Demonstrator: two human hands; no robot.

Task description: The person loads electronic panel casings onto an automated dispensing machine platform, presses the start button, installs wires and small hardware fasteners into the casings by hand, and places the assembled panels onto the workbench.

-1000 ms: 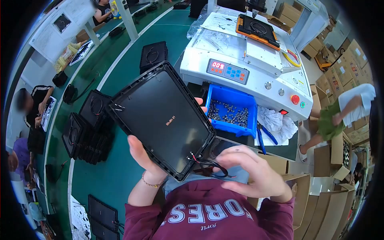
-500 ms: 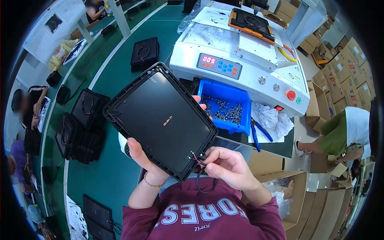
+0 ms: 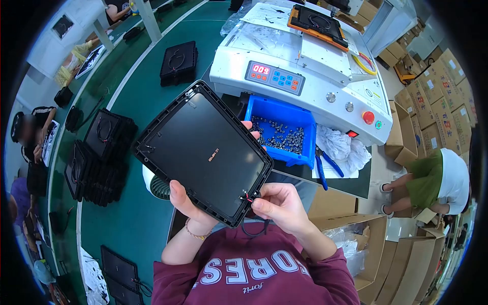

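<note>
A black rectangular panel point(image 3: 206, 152) with a raised rim is tilted in front of my chest. My left hand point(image 3: 195, 208) holds it from beneath, the thumb at its lower left edge and fingertips showing past its right edge. At the panel's lower right corner, my right hand point(image 3: 279, 206) pinches the black cable point(image 3: 254, 234), where thin red and black wires enter the panel. The cable's loose part hangs below my right fingers. To the right of the panel is a blue bin point(image 3: 307, 129) of small metal parts.
Stacked black panels point(image 3: 104, 178) lie on the green table point(image 3: 147, 244), with another stack point(image 3: 179, 61) farther back. Behind the bin stands a white machine point(image 3: 284, 56). Blue-handled pliers point(image 3: 321, 170) lie beside white cloth. Cardboard boxes point(image 3: 376, 244) and a bending person point(image 3: 432, 178) are at right.
My right hand has gone from open beside the cable to pinching it, and has moved closer to the panel's corner. At right, the other person has bent down.
</note>
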